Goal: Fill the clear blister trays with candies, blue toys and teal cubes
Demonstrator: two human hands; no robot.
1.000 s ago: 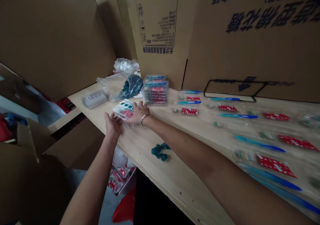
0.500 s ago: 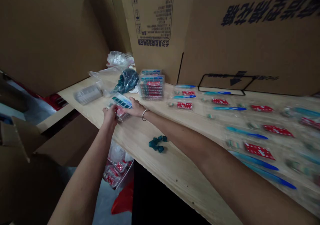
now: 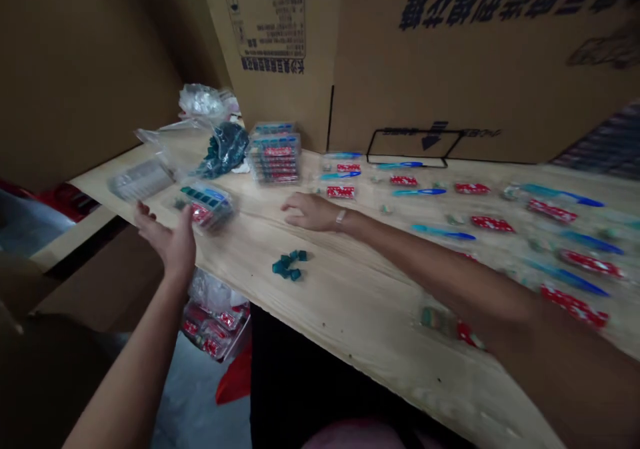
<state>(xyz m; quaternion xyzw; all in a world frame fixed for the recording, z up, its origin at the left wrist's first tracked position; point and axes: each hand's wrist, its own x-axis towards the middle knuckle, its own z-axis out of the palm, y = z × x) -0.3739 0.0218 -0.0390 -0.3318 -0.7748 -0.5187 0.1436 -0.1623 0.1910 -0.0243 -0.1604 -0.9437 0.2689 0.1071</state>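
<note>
My left hand (image 3: 167, 236) hovers at the wooden table's (image 3: 350, 316) left edge, fingers spread, just beside a clear plastic case (image 3: 207, 204) holding teal pieces and a red card. The case lies on the table, apart from both hands. My right hand (image 3: 310, 210), with a bracelet at the wrist, lies flat on the tabletop with fingers stretched out and nothing in it. A small pile of teal blocks (image 3: 289, 264) sits on the wood below that hand. A stack of filled clear cases (image 3: 275, 152) stands behind it.
Large cardboard boxes (image 3: 450, 62) wall the table's back. A bag of teal pieces (image 3: 223, 149) and an empty clear tray (image 3: 140, 179) lie at far left. Blue pens (image 3: 443, 232) and red packets (image 3: 487, 223) spread across the right. A bin of packets (image 3: 213, 319) sits below the table.
Both hands have let go of the clear case, which now lies on the table. My right hand has drawn back to the right and my left hand has pulled back towards me.
</note>
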